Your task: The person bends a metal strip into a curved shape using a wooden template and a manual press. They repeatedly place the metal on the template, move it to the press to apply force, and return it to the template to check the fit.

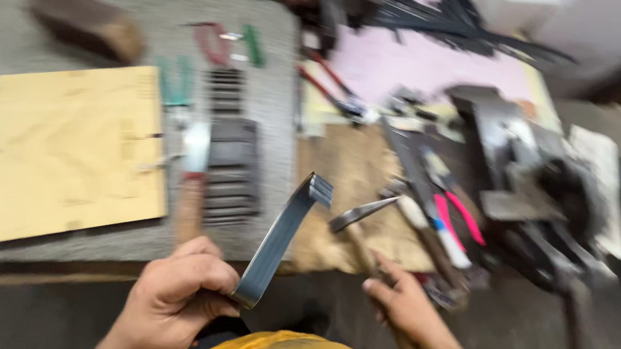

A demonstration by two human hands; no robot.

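- Steel strip (282,232), flat and grey, is the thing in hand here. It looks stiff and springy with thin edges, probably not heavy but slick, so I'd say a firm pinch at the low end is the way to hold it, well away from the bent tip.
- Left hand (177,298) sits left of the strip, fingers curled tight around its lower end, thumb tucked under. Wrist is low near the bench edge and the strip leans up and to the right over the grey bench (91,244).
- Right of the strip, the right hand (403,303) is clenched on the wooden handle of a hammer (364,215), whose head sits just beside the strip's bent tip, not quite touching as far as the blur lets me tell.
- Further right of the strip there's a dark vise (522,180).
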